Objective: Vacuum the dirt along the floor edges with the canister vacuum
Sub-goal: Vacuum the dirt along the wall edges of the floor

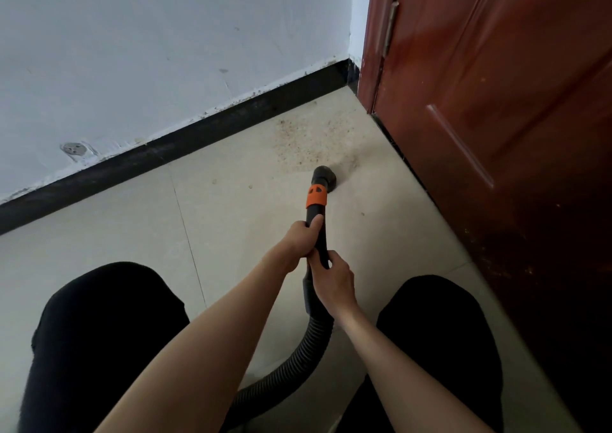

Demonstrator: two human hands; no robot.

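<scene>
Both hands grip the wand point(318, 234) at frame centre, fingers curled round it: left hand point(303, 238) ahead, right hand point(332, 280) behind. Its long axis points up-frame; the nozzle point(324, 177) touches the floor point(231, 207), dirt patch point(308, 141) just beyond, toward the upper-right corner

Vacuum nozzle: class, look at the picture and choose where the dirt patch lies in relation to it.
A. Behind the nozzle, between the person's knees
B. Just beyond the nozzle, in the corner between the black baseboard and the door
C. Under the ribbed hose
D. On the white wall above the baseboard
B: the speckled dirt patch spreads just past the nozzle, toward the corner where the baseboard meets the door.
</scene>
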